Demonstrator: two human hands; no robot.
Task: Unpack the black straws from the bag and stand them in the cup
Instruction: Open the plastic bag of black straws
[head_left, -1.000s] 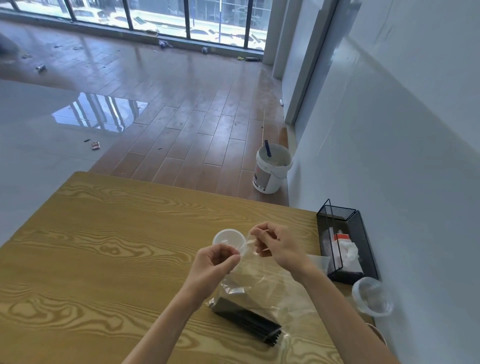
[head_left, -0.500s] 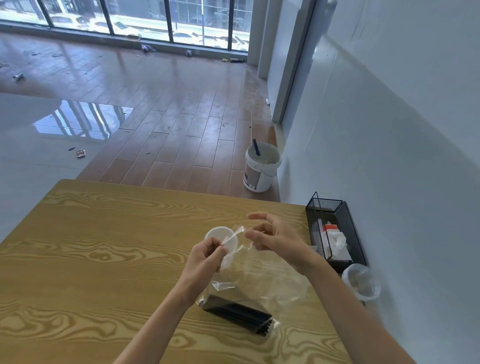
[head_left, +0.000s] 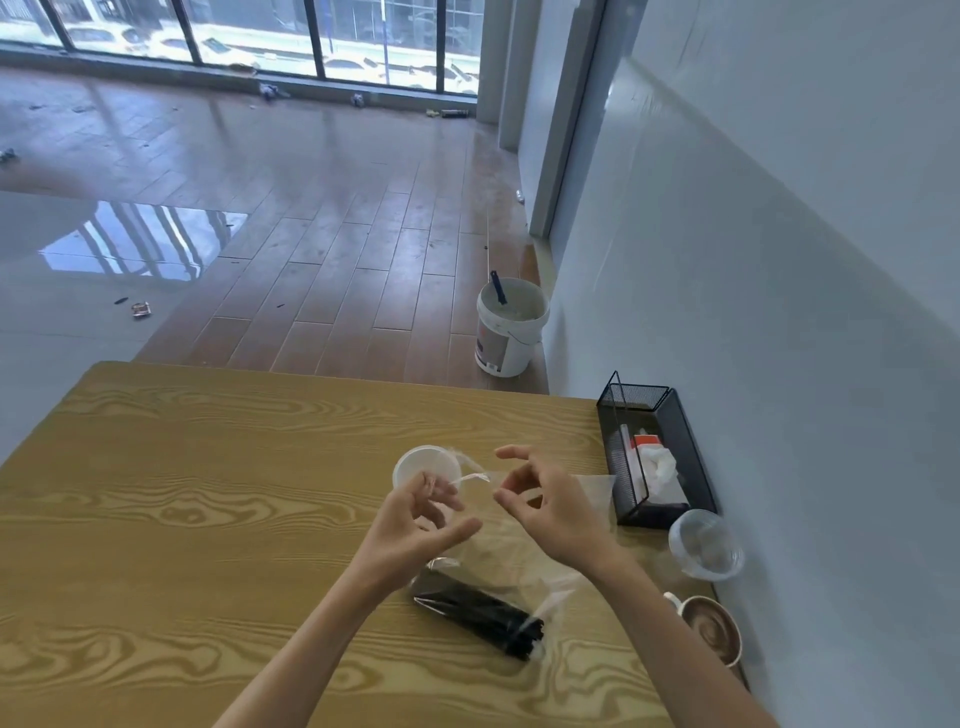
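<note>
Wood-grain tabletop (head_left: 182, 493) carries everything in the head view. Both hands are raised above it at the middle. The left hand (head_left: 410, 525) has its grip pinched on a thin strip of clear film at the mouth of the clear plastic bag (head_left: 519, 551); the right hand (head_left: 550, 509) is just beside it with thumb and fingers curled but parted, and whether it touches the film cannot be told. The bag lies slack below the hands, and the black straws (head_left: 480, 613) are bundled inside its near end, lying flat. A white cup (head_left: 423, 462) stands upright just beyond the left hand. Along the wall sit a black mesh tray (head_left: 691, 457), a clear plastic cup (head_left: 706, 543) and a brown mug (head_left: 711, 629).
</note>
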